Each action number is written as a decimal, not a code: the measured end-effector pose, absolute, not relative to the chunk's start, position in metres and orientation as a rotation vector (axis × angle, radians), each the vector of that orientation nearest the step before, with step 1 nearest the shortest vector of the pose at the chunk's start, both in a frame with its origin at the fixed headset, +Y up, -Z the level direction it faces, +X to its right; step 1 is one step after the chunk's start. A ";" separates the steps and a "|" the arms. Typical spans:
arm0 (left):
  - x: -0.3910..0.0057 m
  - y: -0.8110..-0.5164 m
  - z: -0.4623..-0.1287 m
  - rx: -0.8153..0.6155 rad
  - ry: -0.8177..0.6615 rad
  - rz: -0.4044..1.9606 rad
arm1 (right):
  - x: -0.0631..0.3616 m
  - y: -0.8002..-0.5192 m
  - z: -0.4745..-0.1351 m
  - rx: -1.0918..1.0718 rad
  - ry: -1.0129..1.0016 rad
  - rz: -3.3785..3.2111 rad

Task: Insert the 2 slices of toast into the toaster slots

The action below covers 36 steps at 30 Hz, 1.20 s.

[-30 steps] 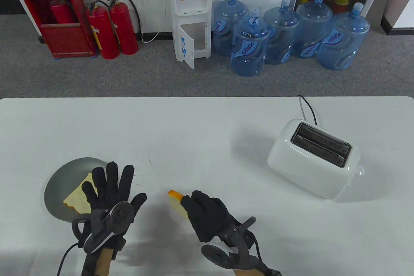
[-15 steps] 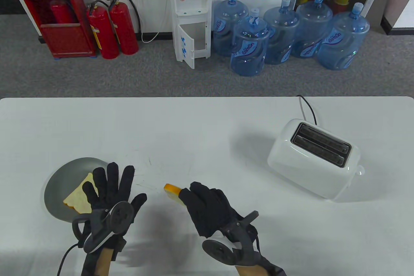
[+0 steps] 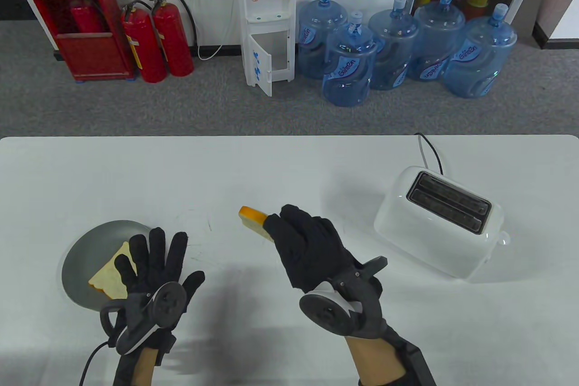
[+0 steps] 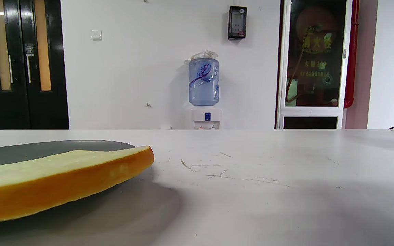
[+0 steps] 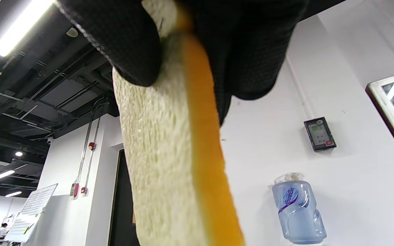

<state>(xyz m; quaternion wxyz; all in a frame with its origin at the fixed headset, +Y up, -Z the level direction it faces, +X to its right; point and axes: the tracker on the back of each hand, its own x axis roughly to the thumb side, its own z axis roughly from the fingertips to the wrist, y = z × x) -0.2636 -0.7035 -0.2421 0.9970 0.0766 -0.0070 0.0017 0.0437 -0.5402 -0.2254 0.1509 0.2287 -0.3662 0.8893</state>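
With the right hand (image 3: 307, 245) pinching one toast slice (image 3: 254, 219) on edge, it should line that edge along a toaster (image 3: 438, 222) slot, while the spread left hand (image 3: 154, 264) rests near the plate (image 3: 79, 250).

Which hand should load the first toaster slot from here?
The right hand. It already pinches a slice of toast and is on the toaster side, both slots empty. The left hand lies flat over the second slice on the plate, farther away.
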 end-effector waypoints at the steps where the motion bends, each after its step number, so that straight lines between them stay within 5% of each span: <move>1: -0.264 -0.703 -0.242 0.154 -0.014 0.003 | 0.046 -0.535 -0.227 0.646 -1.058 2.555; 19: -0.266 -0.703 -0.244 0.143 -0.009 0.002 | 0.149 -0.457 -0.260 0.202 -1.074 2.519; 36: -0.264 -0.702 -0.244 0.139 -0.015 -0.027 | 0.257 -0.463 -0.276 -0.196 -1.027 2.494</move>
